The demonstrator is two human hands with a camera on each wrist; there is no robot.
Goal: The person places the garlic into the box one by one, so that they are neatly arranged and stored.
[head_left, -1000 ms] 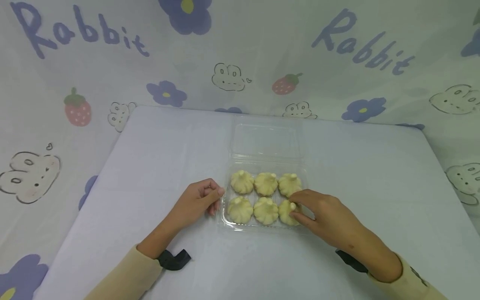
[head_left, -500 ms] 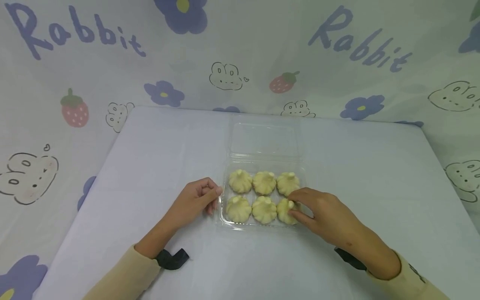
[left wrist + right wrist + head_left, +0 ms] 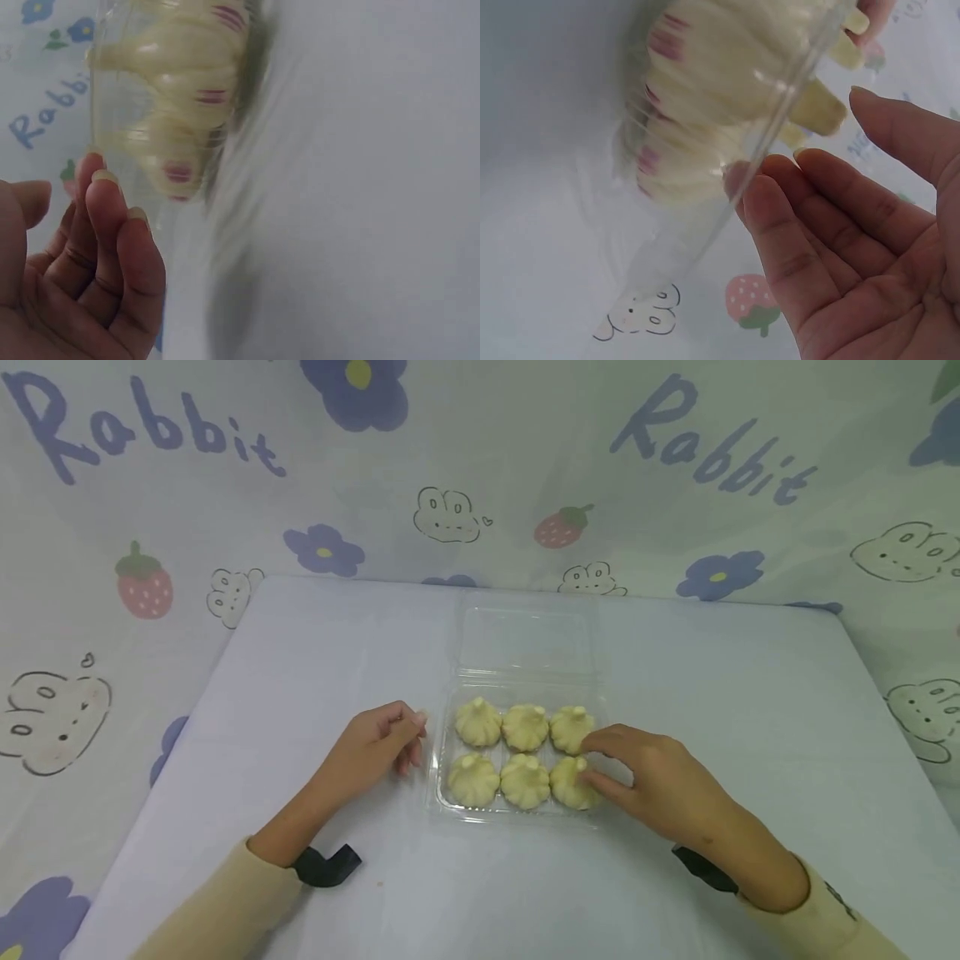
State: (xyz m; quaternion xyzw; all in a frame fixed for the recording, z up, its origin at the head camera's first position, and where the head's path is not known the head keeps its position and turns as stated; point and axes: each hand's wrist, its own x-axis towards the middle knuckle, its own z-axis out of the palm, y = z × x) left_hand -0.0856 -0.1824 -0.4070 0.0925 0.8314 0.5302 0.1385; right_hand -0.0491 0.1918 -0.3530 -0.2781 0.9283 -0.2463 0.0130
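Note:
Cream-coloured garlic bulbs [image 3: 525, 781] fill a clear plastic clamshell box [image 3: 480, 815] in two rows of three, stems up. Purple streaks show on their sides in the left wrist view, on a bulb [image 3: 199, 90]. My right hand [image 3: 663, 781] is over the box's right side, thumb and index finger parted beside the stem of the front right garlic bulb [image 3: 567, 789]. In the right wrist view its fingertips are at the clear rim and nothing is gripped. My left hand [image 3: 375, 747], loosely bent and holding nothing, hovers just left of the box.
The box's clear lid [image 3: 525, 639] lies folded back on the far side. A white cloth covers the table [image 3: 322, 643]. Behind it hangs a printed curtain [image 3: 480, 452] with rabbits, flowers and strawberries. A black strap [image 3: 326, 867] sticks out at the left wrist.
My left hand has drawn back leftward from the box's edge. The right thumb and fingers have eased slightly off the front right bulb's stem. The bulbs keep their places.

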